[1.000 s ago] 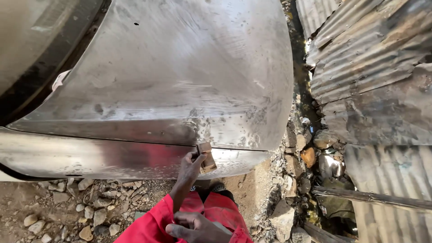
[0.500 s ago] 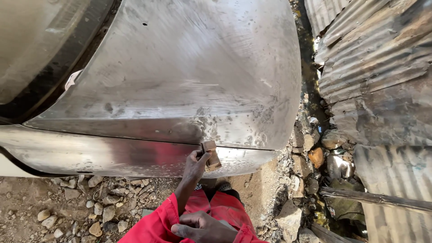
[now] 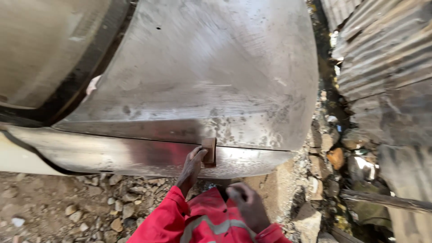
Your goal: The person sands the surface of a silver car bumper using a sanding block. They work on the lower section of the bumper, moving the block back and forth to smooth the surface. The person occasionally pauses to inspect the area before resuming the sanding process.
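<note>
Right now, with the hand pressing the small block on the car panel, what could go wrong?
1. The left hand holds the brown block right at the panel seam; fingers could scrape on that edge.
2. The person is low over loose stones, so footing may slip.
3. The right hand rests on the knee, not bracing.

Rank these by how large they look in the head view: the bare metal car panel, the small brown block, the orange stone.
1. Bare metal car panel, by far largest.
2. Orange stone.
3. Small brown block, held by the left hand; the last two look close.
</note>
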